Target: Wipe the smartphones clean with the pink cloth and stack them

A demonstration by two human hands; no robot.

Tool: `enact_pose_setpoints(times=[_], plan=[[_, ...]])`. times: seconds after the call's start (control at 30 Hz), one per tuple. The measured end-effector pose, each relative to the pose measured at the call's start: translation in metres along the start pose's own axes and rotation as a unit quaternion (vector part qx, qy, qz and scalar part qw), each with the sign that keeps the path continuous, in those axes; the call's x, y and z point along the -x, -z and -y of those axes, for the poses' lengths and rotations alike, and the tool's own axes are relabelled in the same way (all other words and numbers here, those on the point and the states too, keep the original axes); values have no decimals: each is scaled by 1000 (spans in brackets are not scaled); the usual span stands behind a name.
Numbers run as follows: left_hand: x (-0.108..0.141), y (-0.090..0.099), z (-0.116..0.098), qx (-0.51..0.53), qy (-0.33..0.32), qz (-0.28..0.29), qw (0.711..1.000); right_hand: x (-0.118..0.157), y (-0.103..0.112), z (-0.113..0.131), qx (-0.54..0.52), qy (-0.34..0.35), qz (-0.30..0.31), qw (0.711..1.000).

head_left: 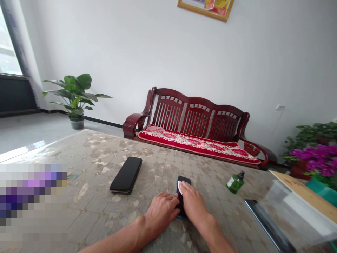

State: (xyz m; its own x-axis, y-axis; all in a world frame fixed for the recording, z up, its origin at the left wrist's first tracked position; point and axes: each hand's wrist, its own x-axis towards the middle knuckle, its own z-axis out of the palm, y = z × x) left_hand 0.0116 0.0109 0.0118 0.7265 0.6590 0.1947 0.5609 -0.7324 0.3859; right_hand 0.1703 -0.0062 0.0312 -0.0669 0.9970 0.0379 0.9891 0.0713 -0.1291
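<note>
A black smartphone [185, 179] lies on the patterned table in front of me, largely covered by my hands. My left hand [162, 209] rests at its left edge, fingers closed together and touching its side. My right hand [194, 203] lies over the screen, pressing a small pale pink cloth [180, 186] against it; most of the cloth is hidden under the fingers. To the left lies a second phone in a black flip case [126, 174]. A green spray bottle [235, 182] with a black nozzle stands to the right.
A clear plastic box [286, 207] with a tan board on top stands at the right, a long dark bar [268, 225] along its near side. Purple flowers [316, 160] are behind it. Beyond the table [97, 151] is a red wooden bench [196, 116]; a potted plant [76, 95] stands far left.
</note>
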Motion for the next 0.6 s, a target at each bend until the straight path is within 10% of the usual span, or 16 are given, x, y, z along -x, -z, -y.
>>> enact_pose_setpoints(times=[0.27,0.6], plan=[[-2,5,1,-29,-1,10,1000,38,-9,-6,-4,37,-13,999],[-5,3,10,-12,1,2,1000,18,-4,-14,14,5,-22,1000]])
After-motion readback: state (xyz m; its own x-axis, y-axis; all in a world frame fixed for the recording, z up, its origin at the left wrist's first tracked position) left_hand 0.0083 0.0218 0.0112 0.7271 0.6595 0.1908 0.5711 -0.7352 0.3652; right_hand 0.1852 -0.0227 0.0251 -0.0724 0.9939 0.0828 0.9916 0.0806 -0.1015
